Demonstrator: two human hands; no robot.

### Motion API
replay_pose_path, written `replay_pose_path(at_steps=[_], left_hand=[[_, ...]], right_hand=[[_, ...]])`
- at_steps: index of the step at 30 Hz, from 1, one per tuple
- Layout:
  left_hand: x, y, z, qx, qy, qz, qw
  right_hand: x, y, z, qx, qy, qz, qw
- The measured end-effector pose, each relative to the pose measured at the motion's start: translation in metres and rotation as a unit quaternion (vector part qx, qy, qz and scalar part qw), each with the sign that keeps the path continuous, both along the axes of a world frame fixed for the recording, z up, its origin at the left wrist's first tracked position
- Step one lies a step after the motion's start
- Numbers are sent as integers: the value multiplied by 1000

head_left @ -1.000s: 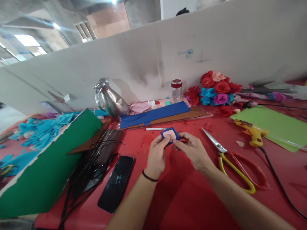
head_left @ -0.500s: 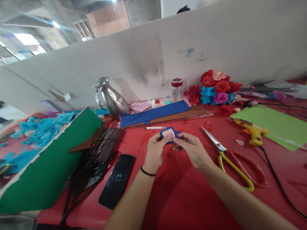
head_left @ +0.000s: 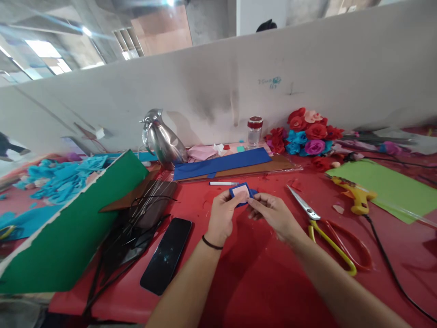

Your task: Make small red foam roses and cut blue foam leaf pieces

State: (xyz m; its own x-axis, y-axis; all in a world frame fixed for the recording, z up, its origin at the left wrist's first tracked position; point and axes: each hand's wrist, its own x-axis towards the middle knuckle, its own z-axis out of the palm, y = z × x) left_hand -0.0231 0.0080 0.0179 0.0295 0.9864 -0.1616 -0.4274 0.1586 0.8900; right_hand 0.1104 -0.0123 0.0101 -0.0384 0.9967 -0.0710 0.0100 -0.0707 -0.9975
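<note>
A small blue square with a pale pink piece (head_left: 240,189) on top is held up between my two hands, above the red table (head_left: 252,282). My left hand (head_left: 221,214) grips its left side, the thumb pressed on the pink piece. From the right, my right hand (head_left: 273,214) pinches the blue square's right edge between thumb and fingers. More blue material shows just behind my right fingertips. A white pen (head_left: 223,183) lies on the table behind my left hand.
Scissors (head_left: 316,218) and a yellow glue gun (head_left: 358,196) lie right, a black phone (head_left: 166,255) left. Farther back stand a metal jug (head_left: 165,141), a jar (head_left: 254,132) and paper flowers (head_left: 312,132). A green board (head_left: 82,228) leans at left.
The camera view has shifted slightly, so the background sits a little lower. Both hands keep their hold on the blue square, nearly unchanged.
</note>
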Motion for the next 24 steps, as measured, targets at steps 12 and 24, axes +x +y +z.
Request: replay_pose_path(at_steps=[12, 24], left_hand=[[-13, 12, 3, -128, -189, 54, 972], [-16, 15, 5, -185, -294, 65, 935]], right_hand=[[145, -62, -62, 112, -559, -48, 820], [165, -60, -63, 32, -548, -103, 830]])
